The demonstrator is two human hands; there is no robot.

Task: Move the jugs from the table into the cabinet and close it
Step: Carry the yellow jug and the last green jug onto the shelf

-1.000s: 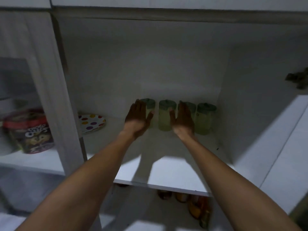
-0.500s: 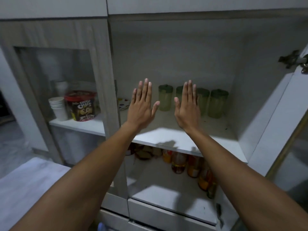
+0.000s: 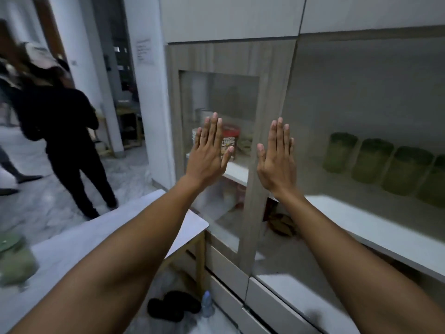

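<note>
Both bare forearms reached forward from the bottom edge, their elbows cut off. The left hand [image 3: 209, 153] and the right hand [image 3: 277, 158] were raised flat, backs toward the viewer, fingers straight and pressed together, thumbs angled inward, holding nothing. At the left edge, a blurred green jug [image 3: 15, 259] stood on the white table [image 3: 72, 247], partly cut off. Beyond the hands, four green jugs [image 3: 375, 161] stood in a row on the cabinet shelf [image 3: 375, 231], the rightmost cropped. A red container [image 3: 230, 141] showed dimly behind the glass door [image 3: 219, 97]. A dark-clothed person [image 3: 69, 141] stood far left, blurred.
</note>
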